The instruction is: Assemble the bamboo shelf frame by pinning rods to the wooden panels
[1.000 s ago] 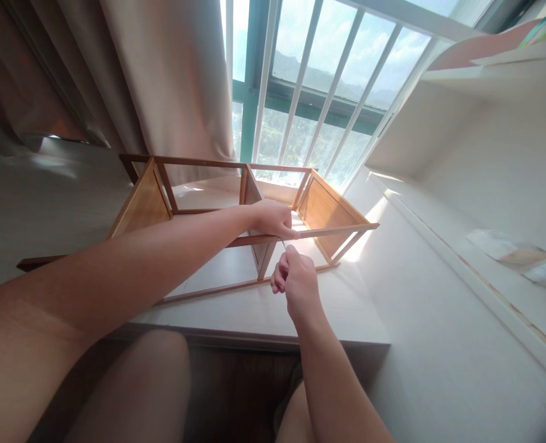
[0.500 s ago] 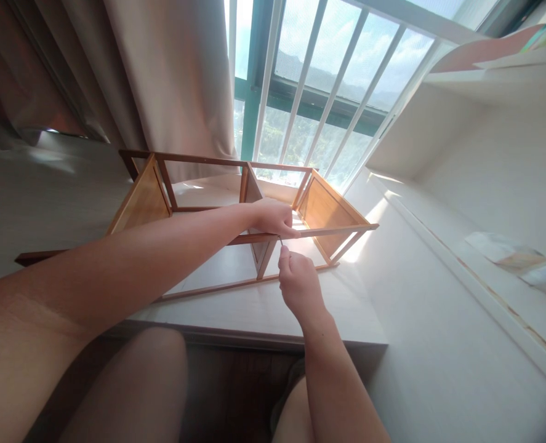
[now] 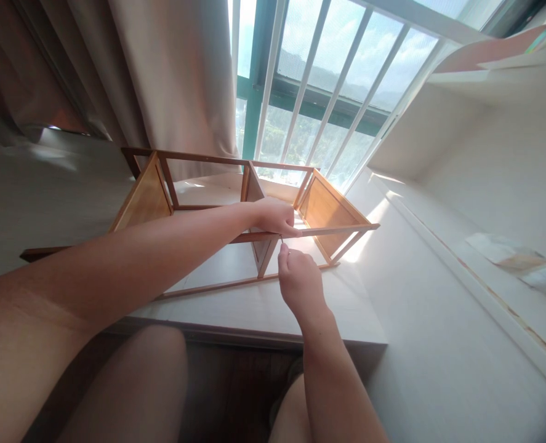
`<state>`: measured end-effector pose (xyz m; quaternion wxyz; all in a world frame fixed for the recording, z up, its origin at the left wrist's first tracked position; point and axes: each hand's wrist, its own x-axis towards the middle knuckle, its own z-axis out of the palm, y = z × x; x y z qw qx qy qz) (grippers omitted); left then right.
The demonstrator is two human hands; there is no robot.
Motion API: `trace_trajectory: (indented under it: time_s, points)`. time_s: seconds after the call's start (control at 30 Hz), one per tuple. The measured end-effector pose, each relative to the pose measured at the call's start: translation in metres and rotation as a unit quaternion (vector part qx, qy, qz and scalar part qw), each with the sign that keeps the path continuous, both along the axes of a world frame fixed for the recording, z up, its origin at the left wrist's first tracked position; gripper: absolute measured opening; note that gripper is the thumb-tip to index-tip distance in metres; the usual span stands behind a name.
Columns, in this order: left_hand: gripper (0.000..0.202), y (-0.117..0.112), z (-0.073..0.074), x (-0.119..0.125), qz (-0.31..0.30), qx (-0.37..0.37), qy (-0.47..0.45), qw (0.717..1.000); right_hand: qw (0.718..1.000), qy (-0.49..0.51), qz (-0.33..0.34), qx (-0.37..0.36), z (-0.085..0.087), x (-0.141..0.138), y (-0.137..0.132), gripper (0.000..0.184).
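A wooden shelf frame (image 3: 208, 159) with panels at both ends and a divider in the middle lies on the white ledge. My left hand (image 3: 275, 216) is closed over its near rail (image 3: 332, 231), close to where the divider (image 3: 267, 257) meets it. Just below, my right hand (image 3: 300, 277) pinches a thin metal rod tool (image 3: 282, 240), whose tip reaches the underside of that rail. Most of the tool is hidden in my fingers, so its exact kind does not show. My left forearm covers part of the frame's left half.
Behind the frame is a window with white bars (image 3: 330, 92), beside a beige curtain (image 3: 180, 80). A white wall panel (image 3: 439, 295) rises on the right. The white ledge (image 3: 236, 311) ends in front of my knees (image 3: 157, 369).
My right hand has shifted very slightly, and less of the rod shows between its fingers and the rail. My left hand keeps its hold on the rail.
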<state>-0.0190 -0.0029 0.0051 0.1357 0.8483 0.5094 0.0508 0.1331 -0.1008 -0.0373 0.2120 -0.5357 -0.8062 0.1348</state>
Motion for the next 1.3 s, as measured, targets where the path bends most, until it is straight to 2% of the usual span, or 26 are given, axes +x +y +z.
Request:
trace_trajectory:
  time_s: [0.13, 0.33, 0.47, 0.67, 0.83, 0.93, 1.03, 1.17, 1.23, 1.3]
  points:
    - [0.053, -0.001, 0.0, 0.0, -0.001, 0.005, 0.0, 1.0, 0.991, 0.123, 0.002, -0.058, -0.01, -0.001, 0.003, 0.052]
    - [0.054, -0.001, 0.001, 0.0, -0.001, 0.006, 0.004, 1.0, 0.947, 0.296, -0.01, -0.128, -0.027, -0.006, 0.007, 0.053]
    - [0.054, -0.001, 0.001, 0.0, -0.002, 0.008, 0.007, 1.0, 0.906, 0.381, -0.028, -0.184, -0.025, -0.014, 0.002, 0.05]
    - [0.053, -0.001, 0.001, 0.0, 0.001, 0.008, 0.008, 1.0, 0.82, 0.5, -0.049, -0.274, -0.019, -0.022, 0.0, 0.039]
    - [0.054, -0.002, 0.002, 0.0, 0.005, 0.004, 0.006, 1.0, 0.786, 0.545, -0.041, -0.289, -0.018, -0.023, 0.001, 0.036]
    - [0.054, -0.002, 0.002, 0.0, 0.005, 0.001, 0.005, 1.0, 0.804, 0.522, -0.044, -0.283, -0.017, -0.022, 0.001, 0.038]
    - [0.054, -0.001, 0.001, 0.0, 0.003, 0.0, 0.005, 1.0, 0.843, 0.467, -0.047, -0.263, -0.019, -0.019, 0.0, 0.043]
    - [0.055, 0.001, 0.0, -0.002, 0.0, 0.004, 0.006, 1.0, 0.892, 0.407, -0.039, -0.193, -0.027, -0.018, -0.001, 0.05]
    - [0.054, 0.001, 0.0, -0.002, -0.002, 0.005, 0.007, 1.0, 0.904, 0.39, -0.036, -0.17, -0.03, -0.017, 0.0, 0.051]
    - [0.054, 0.001, 0.0, -0.002, -0.005, 0.006, 0.009, 1.0, 0.904, 0.391, -0.036, -0.168, -0.029, -0.018, 0.0, 0.051]
